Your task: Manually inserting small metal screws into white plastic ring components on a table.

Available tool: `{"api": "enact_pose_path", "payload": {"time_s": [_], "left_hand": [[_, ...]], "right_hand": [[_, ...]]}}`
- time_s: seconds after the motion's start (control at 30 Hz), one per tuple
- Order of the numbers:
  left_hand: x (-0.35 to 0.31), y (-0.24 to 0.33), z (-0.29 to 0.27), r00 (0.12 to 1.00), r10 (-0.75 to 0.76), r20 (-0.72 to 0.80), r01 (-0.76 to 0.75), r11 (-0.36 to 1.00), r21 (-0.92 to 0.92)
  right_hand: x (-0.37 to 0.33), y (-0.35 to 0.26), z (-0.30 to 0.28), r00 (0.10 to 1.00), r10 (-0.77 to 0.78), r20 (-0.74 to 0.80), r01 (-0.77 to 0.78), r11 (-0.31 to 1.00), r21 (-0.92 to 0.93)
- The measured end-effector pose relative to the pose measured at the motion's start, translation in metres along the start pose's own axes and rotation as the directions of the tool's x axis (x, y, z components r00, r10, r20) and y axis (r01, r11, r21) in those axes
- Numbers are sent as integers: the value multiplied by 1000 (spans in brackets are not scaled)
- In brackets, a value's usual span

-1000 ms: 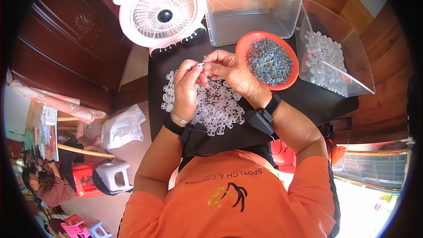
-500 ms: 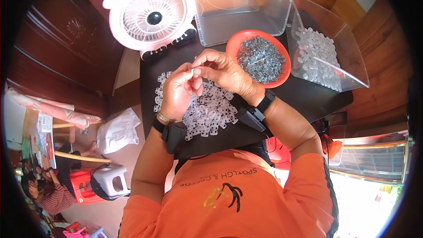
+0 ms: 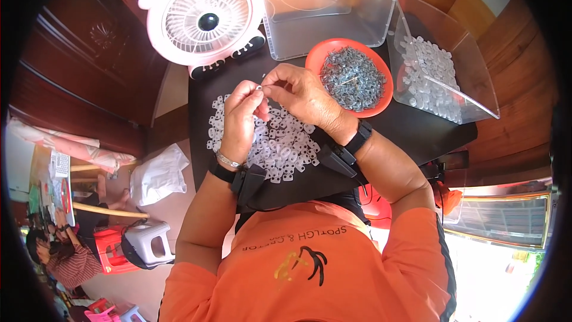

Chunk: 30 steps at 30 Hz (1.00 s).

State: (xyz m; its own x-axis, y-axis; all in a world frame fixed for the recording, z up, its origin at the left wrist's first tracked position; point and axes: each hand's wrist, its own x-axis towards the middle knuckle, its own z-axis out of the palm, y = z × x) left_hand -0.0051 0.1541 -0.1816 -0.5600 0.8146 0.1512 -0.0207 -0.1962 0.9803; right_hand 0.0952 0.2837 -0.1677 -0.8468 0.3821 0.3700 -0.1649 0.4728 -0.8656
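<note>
My left hand point(image 3: 241, 116) is closed in a pinch over the table, holding a small white plastic piece point(image 3: 259, 88) between thumb and forefinger. Right beside it, my right hand point(image 3: 305, 96) pinches with thumb and index finger close to that piece; whatever sits in its fingertips is too small to make out. Below both hands spreads a heap of flat white plastic pieces with holes point(image 3: 280, 152). To the right of my right hand is a red plate point(image 3: 314, 58) piled with small grey-blue parts point(image 3: 353, 80).
A white animal-shaped fan point(image 3: 208, 22) stands at the far left of the dark table point(image 3: 411, 134). Behind the plate is a clear plastic bin point(image 3: 333, 36); another clear bin point(image 3: 476, 104) at right holds white pieces. A person point(image 3: 74, 262) sits at far left, near stools point(image 3: 149, 241).
My fingertips have shifted slightly, and the left hand has turned a little around the white piece. Some white pieces at the heap's near edge no longer show. Both hands stay together.
</note>
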Motion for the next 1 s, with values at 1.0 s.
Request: {"api": "enact_pose_path", "payload": {"time_s": [1.0], "left_hand": [[3, -10, -9, 977, -213, -16, 206, 961, -184]], "right_hand": [[-2, 1, 3, 942, -331, 53, 331, 894, -301]]}}
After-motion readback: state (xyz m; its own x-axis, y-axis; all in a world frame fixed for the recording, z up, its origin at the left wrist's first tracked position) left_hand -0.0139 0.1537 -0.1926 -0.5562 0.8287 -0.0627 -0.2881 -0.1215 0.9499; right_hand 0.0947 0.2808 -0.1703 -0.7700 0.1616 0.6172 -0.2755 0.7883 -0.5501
